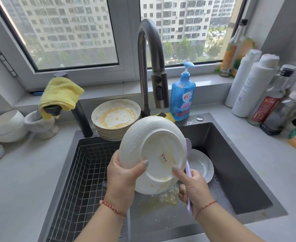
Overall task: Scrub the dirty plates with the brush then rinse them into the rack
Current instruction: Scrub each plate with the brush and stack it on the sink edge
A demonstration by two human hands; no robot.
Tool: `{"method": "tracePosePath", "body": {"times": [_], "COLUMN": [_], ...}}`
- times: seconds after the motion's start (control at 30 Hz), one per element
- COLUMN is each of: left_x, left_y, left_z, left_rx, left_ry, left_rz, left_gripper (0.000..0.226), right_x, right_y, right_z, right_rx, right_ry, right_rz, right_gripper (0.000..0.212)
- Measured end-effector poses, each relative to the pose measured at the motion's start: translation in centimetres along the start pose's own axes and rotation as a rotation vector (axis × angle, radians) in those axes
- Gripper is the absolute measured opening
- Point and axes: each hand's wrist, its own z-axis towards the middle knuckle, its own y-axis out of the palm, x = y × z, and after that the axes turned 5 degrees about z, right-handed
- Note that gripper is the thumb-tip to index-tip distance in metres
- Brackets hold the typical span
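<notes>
Plate (154, 147) before faucet (150, 67), brush (189, 172) head probably behind.

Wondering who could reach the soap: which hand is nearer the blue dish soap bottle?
Right. The right hand, holding the brush, sits below the blue dish soap bottle; the left hand, gripping the plate, is farther left.

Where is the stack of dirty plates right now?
The stack of dirty plates sits at the sink's back edge, just left of the faucet, behind the plate held in both hands.

"PAC" on white bottle (248, 86)
</notes>
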Motion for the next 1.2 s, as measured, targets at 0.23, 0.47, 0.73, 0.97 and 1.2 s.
{"method": "tracePosePath", "body": {"times": [0.23,0.47,0.73,0.97,1.2], "left_x": [0.5,2.4,3.1,2.9,1.6], "left_y": [-1.4,-1.0,-0.3,-1.4,-1.1], "left_z": [0.4,1.1,1.2,2.1,2.0], "left_rx": [-0.087,-0.351,-0.216,-0.013,-0.045], "left_ry": [-0.066,-0.021,0.087,0.082,0.061], "left_rz": [0.192,0.788,0.821,0.758,0.850], "left_gripper": [0.077,0.051,0.043,0.045,0.037], "right_x": [-3.7,-8.0,-7.6,-4.6,-5.5], "right_y": [-2.0,-2.2,-1.6,-2.1,2.7], "right_z": [0.5,1.6,0.7,-2.0,-7.4], "right_rx": [-0.067,-0.140,-0.003,0.002,-0.263], "right_ry": [-0.161,-0.380,-0.517,-0.265,-0.523], "right_rz": [-0.388,-1.011,-0.849,-0.726,-0.945], "right_gripper": [0.059,0.059,0.033,0.041,0.055]}}
